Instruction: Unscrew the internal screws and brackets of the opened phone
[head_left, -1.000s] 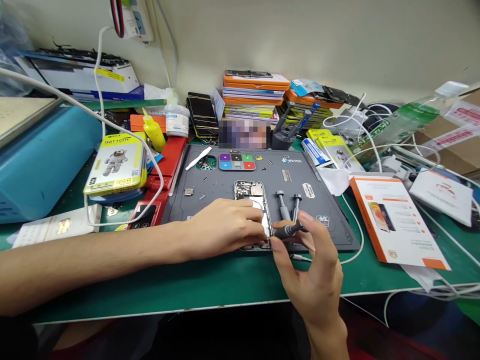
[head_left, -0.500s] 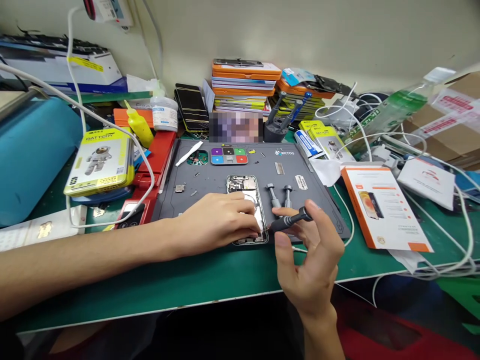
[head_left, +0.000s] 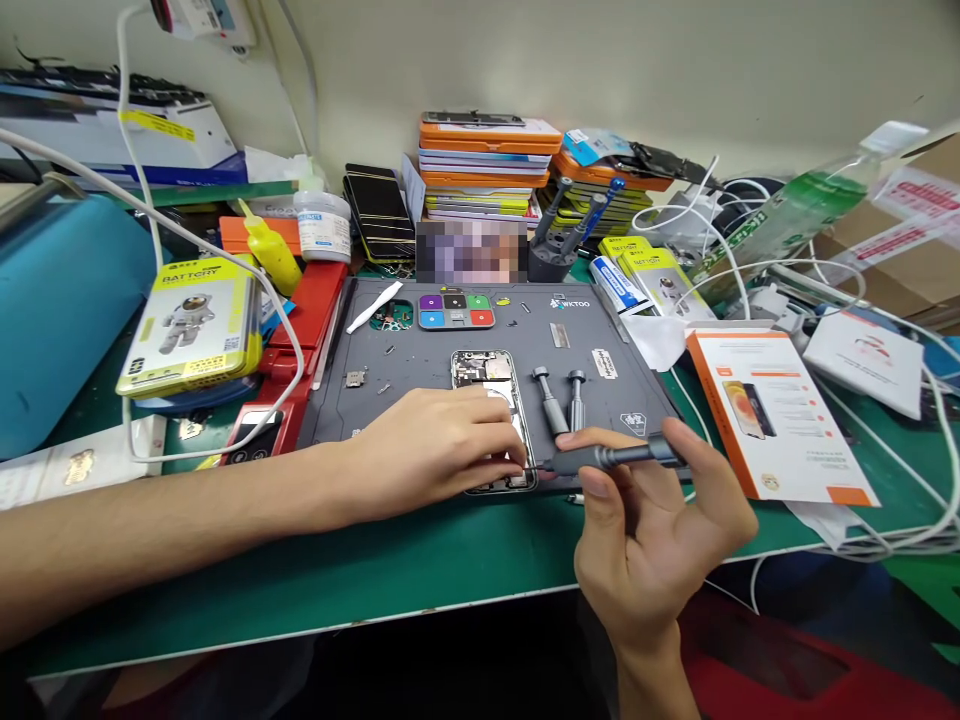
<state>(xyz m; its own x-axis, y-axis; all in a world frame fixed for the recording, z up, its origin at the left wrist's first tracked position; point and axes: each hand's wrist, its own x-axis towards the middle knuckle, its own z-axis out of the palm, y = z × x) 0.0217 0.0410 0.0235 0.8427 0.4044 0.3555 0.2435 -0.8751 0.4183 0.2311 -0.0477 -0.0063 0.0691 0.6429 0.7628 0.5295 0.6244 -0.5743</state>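
Note:
An opened phone (head_left: 486, 368) lies on the dark grey mat (head_left: 420, 370), its inner parts showing. My left hand (head_left: 442, 440) rests over the phone's lower half, fingers bent and close together near the screwdriver's tip; whatever they pinch is too small to make out. My right hand (head_left: 652, 520) holds a grey screwdriver (head_left: 592, 460) almost level, one finger on its end cap and the tip pointing left at the phone's lower right edge. Two more screwdrivers, one on the left (head_left: 550, 400) and one on the right (head_left: 576, 400), lie behind the right hand.
Small metal parts and a white pry tool (head_left: 375, 307) lie on the mat. Left are yellow battery boxes (head_left: 184, 325) and a red device (head_left: 319, 320); right, an orange-white box (head_left: 780, 415) and cables. A tool holder (head_left: 551, 258) stands behind.
My right hand has moved right and slightly down, and the screwdriver has swung to a more level angle. My left hand has stayed over the phone. The view has shifted slightly.

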